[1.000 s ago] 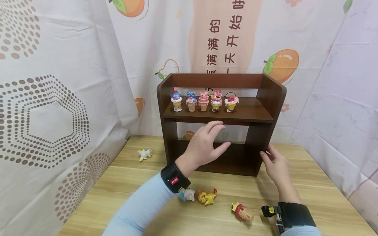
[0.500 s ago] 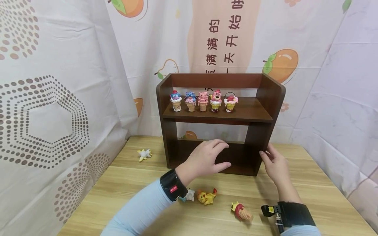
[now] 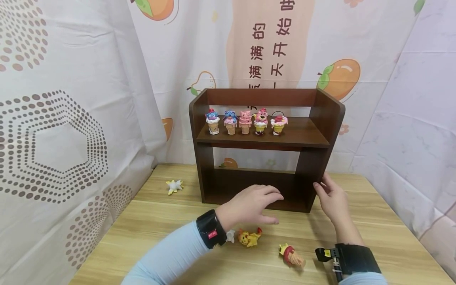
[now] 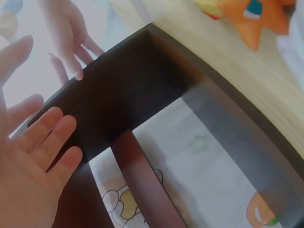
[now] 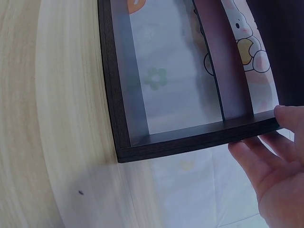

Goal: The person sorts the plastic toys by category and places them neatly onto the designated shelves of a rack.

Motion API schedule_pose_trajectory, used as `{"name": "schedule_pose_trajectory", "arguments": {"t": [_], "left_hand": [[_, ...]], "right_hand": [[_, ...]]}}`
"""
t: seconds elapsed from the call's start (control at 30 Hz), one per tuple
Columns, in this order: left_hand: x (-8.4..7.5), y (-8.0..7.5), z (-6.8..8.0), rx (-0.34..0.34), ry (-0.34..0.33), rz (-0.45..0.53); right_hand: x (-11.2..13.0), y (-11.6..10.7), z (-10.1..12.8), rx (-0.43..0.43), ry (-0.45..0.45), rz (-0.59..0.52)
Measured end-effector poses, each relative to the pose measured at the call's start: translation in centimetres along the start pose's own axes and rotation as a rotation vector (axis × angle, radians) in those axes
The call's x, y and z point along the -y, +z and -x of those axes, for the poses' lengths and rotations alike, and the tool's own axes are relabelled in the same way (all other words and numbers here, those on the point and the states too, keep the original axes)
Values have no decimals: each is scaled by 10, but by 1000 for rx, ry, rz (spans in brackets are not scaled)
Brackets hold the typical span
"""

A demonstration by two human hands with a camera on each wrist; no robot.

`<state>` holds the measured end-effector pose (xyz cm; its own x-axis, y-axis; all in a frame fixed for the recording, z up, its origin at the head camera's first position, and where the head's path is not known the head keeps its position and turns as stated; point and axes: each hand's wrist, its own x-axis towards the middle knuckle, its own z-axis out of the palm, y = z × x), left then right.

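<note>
A dark brown wooden shelf point(image 3: 313, 138) stands on the wooden table point(image 3: 142, 221). Several small ice-cream-cone figurines point(image 3: 246, 122) stand in a row on its upper board. My left hand point(image 3: 251, 206) hovers open in front of the shelf's lower opening, fingers relaxed, holding nothing; the left wrist view shows the same hand point(image 4: 33, 161) against the dark shelf point(image 4: 123, 90). My right hand point(image 3: 329, 196) rests with straight fingers on the shelf's right side panel, and its fingertips point(image 5: 259, 154) touch the panel edge point(image 5: 199, 137). A yellow lion figurine point(image 3: 249, 237) lies just below the left hand.
More figurines lie on the table: a white-blue one point(image 3: 228, 236) by my left wrist, a red-orange cone one point(image 3: 293, 255) near my right wrist, a pale star-like one point(image 3: 174, 186) at the left. Printed curtains close off the back and both sides.
My left hand has come down from the upper board's front edge to just above the table in front of the shelf. The right hand has stayed on the side panel.
</note>
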<state>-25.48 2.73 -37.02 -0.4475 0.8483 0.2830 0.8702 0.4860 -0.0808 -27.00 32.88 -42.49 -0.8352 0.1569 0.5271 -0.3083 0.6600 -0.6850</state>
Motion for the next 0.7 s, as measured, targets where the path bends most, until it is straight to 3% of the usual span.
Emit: {"name": "schedule_pose_trajectory", "arguments": {"t": [0.23, 0.7], "left_hand": [[-7, 8, 1, 142, -5, 67], [-19, 26, 1, 234, 38, 44]], "right_hand": [[0, 0, 0, 5, 0, -4], [-1, 0, 0, 9, -9, -25]]}}
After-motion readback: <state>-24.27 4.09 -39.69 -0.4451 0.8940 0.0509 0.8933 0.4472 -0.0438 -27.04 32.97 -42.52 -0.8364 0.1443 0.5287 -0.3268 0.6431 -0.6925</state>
